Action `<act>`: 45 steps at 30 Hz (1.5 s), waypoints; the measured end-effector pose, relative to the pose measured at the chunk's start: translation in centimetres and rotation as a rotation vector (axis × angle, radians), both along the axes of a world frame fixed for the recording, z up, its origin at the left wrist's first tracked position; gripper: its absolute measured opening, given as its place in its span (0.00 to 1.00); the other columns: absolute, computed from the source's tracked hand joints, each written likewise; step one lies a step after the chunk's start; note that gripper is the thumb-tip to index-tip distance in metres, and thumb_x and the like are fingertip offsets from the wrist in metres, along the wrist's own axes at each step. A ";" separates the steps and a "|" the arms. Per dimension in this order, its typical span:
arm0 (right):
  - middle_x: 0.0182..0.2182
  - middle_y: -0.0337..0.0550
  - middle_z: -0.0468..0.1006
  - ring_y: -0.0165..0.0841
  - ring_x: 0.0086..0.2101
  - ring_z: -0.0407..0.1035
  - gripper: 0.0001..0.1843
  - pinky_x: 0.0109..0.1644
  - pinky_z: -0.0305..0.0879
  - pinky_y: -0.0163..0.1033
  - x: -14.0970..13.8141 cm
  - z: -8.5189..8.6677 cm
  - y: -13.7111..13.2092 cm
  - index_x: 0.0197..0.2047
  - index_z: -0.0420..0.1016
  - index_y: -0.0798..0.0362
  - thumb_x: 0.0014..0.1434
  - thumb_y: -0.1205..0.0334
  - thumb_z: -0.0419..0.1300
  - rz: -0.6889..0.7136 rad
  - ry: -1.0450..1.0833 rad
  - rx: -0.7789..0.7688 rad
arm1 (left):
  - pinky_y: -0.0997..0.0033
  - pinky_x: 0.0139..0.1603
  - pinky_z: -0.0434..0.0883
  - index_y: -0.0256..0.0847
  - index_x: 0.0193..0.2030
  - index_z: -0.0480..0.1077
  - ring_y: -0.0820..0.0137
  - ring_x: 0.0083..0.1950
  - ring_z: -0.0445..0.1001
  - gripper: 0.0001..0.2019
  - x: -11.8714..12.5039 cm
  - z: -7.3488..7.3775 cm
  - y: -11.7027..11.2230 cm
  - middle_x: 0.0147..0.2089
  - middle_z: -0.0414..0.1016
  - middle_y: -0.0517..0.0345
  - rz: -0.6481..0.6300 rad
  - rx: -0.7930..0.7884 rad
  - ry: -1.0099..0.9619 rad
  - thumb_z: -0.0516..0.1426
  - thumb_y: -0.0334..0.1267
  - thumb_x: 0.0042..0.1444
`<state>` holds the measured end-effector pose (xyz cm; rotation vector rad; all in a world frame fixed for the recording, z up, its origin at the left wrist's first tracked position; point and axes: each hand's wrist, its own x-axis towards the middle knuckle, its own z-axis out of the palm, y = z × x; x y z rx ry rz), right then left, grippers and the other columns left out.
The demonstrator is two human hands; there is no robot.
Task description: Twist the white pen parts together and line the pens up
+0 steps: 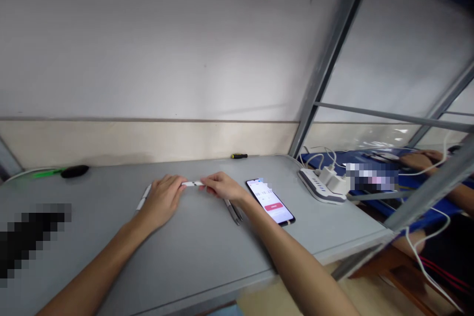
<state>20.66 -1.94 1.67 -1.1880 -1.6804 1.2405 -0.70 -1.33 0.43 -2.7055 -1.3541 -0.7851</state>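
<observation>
"So, what are the hands doing?"

"The right hand [224, 186] pinches one end of a slim white stick [192, 184] with a dark mark on it. The left hand [166, 195] lies palm down, its fingertips at the stick's other end; I can't tell whether they grip or only press."

"Where's the stick, then?"

"Right between the two hands, over the grey desk [203, 256]."

"Anything else near the left hand?"

"Another white piece [143, 198] shows just beside it, on its outer side, partly covered. Whether it joins the stick, I can't say."

"And by the right?"

"Slim grey pens [233, 213] poke out just below that hand, partly hidden by the wrist. To its right lies a smartphone [272, 202], its lit screen showing a timer and a red button. Farther right is a power strip [320, 188] with white plugs in it."

"Beyond the hands?"

"A yellow-and-black screwdriver [239, 156], lying past the right hand, near the wall."
</observation>
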 end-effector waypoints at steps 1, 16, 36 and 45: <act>0.18 0.34 0.59 0.24 0.19 0.48 0.23 0.22 0.43 0.33 0.0 0.1 0.0 0.30 0.77 0.56 0.57 0.44 0.57 -0.005 0.018 -0.038 | 0.62 0.48 0.58 0.42 0.44 0.67 0.64 0.46 0.67 0.16 0.0 -0.1 0.1 0.43 0.73 0.54 -0.003 0.001 0.005 0.40 0.40 0.66; 0.19 0.31 0.52 0.22 0.19 0.39 0.19 0.20 0.34 0.32 0.6 0.2 0.2 0.30 0.72 0.59 0.57 0.48 0.58 0.119 0.346 -0.353 | 0.63 0.39 0.56 0.41 0.34 0.67 0.62 0.39 0.67 0.15 -0.1 1.0 -0.1 0.32 0.73 0.52 0.017 0.240 0.245 0.41 0.27 0.62; 0.29 0.39 0.73 0.27 0.28 0.60 0.15 0.33 0.55 0.33 0.1 0.2 -0.2 0.37 0.76 0.54 0.61 0.52 0.55 -0.020 -0.234 0.546 | 0.67 0.39 0.63 0.41 0.35 0.63 0.65 0.37 0.68 0.12 -1.0 -0.5 0.8 0.34 0.71 0.54 -0.031 0.046 0.092 0.43 0.24 0.56; 0.23 0.37 0.69 0.27 0.24 0.59 0.17 0.30 0.55 0.33 0.4 -0.5 0.3 0.31 0.74 0.56 0.60 0.52 0.54 -0.029 -0.224 0.379 | 0.63 0.42 0.60 0.41 0.37 0.64 0.64 0.37 0.66 0.14 -0.7 -0.4 0.7 0.32 0.67 0.57 -0.032 0.045 0.097 0.40 0.39 0.66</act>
